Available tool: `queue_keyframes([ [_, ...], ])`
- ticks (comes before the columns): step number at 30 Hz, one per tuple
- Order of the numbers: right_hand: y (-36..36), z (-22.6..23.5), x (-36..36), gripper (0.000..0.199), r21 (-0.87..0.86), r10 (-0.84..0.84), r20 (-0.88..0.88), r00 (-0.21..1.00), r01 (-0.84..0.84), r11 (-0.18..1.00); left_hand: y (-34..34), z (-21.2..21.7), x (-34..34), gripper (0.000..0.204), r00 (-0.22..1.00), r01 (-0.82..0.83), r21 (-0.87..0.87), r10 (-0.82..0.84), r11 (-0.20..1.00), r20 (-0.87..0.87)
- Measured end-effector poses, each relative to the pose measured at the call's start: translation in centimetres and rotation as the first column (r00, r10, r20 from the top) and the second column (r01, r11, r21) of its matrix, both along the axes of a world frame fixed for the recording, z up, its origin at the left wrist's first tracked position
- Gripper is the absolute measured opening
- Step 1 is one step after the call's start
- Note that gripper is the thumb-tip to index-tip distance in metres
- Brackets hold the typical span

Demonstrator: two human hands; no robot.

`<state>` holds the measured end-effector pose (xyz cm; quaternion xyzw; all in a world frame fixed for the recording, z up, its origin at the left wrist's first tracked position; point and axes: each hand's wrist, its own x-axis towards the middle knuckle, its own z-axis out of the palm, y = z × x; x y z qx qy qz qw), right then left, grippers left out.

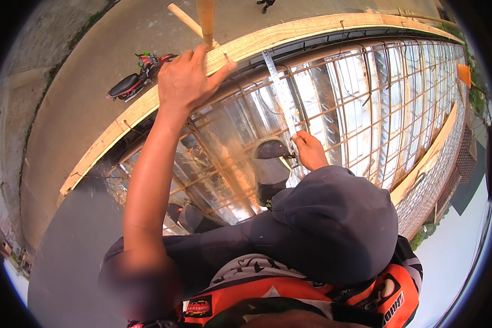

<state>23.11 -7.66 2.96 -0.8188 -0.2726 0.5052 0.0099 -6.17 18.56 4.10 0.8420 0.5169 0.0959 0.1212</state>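
Note:
My left hand (pixel 187 79) rests over a long wooden board (pixel 306 34), its fingers bent over the far edge and its thumb stretched along the near side. Close to those fingers, a wooden post (pixel 205 22) rises from the board. My right hand (pixel 310 151) pinches the near end of a silvery metal ruler (pixel 280 90) with marks along it. The ruler lies across thin steel bars, and its far end reaches the inner side of the board. Beside the right hand, my shoe (pixel 271 164) stands among the bars.
A grid of reinforcing bars (pixel 385 112) spreads over shiny ribbed metal sheets (pixel 344 82). Another plank (pixel 432 150) lies along the right side, near metal mesh (pixel 448 169). Beyond the board, the ground lies lower, with a parked motorcycle (pixel 139 77) on it.

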Motion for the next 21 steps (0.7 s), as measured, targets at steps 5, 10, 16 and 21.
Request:
queue_keyframes([
  [5, -0.1, 0.0, 0.5, 0.040, 0.004, 0.000, 0.019, 1.000, 0.000, 1.000, 0.1, 0.8, 0.4, 0.087, 0.997, -0.011, -0.082, 0.004, 0.997, -0.079],
  [10, 0.1, 0.0, 0.1, 0.040, 0.004, 0.004, 0.019, 1.000, -0.004, 1.000, 0.1, 0.4, 0.4, 0.090, 0.997, -0.006, -0.047, 0.003, 0.999, -0.074],
  [16, -0.1, 0.1, -0.3, 0.039, 0.014, -0.031, 0.023, 0.999, 0.031, 0.999, 0.0, 0.1, 0.5, 0.088, 0.997, -0.010, -0.017, 0.009, 1.000, -0.074],
  [21, 0.2, 0.1, -0.8, 0.035, 0.019, -0.036, 0.032, 0.999, 0.036, 0.999, -0.2, -0.9, 0.1, 0.090, 1.000, 0.006, 0.096, -0.004, 0.995, -0.022],
])
